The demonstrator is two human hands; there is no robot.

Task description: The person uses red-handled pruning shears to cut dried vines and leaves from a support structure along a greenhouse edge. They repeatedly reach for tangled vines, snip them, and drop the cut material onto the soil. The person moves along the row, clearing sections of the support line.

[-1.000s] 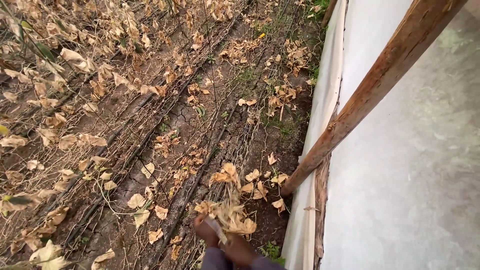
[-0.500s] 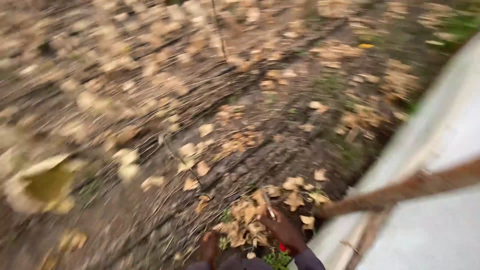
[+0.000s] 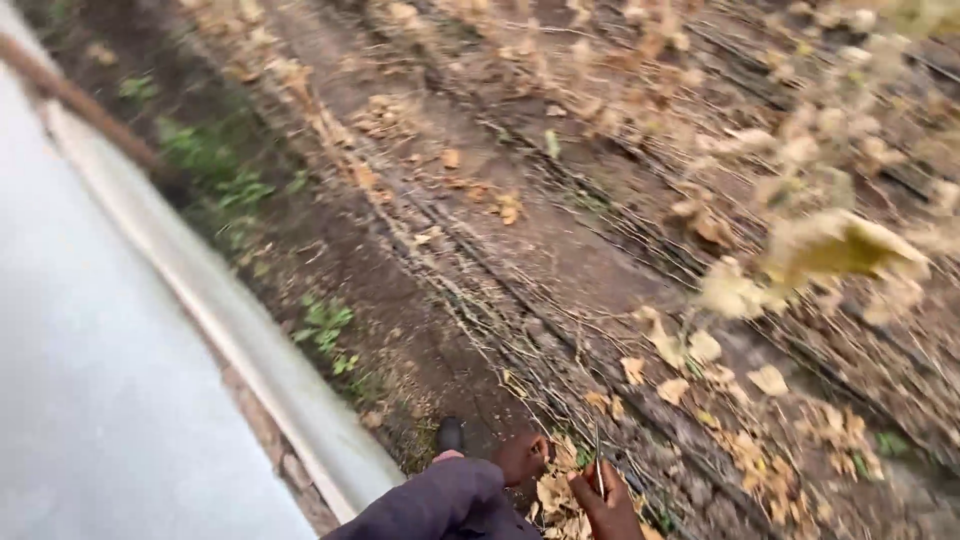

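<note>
Dry, tan, crumpled leaves on thin brown stems point(image 3: 556, 488) sit between my two hands at the bottom edge of the view, low over the ground. My right hand point(image 3: 606, 503) curls its fingers around one thin stem that stands up out of the fist, so its grip is closed on that stalk. My left hand point(image 3: 522, 457) is bunched into a loose fist touching the same clump of leaves from the other side; whether it has any of them pinched I cannot tell, since the fingers are turned away. A dark purple-grey sleeve point(image 3: 440, 503) covers my left forearm, and just beyond it shows the rounded dark toe of a shoe point(image 3: 450, 434) on the soil.

Around the hands, bare brown earth point(image 3: 400, 290) runs in a strip, crossed by long wiry dried vines point(image 3: 520, 330) lying flat. More yellowed leaves point(image 3: 720, 370) are scattered to the right, some blurred, one large pale one point(image 3: 840, 245) close to the camera. To the left, small green weeds point(image 3: 325, 320) grow beside a pale plastic sheet wall point(image 3: 110, 380), with a brown wooden pole point(image 3: 80, 100) slanting across its upper part.
</note>
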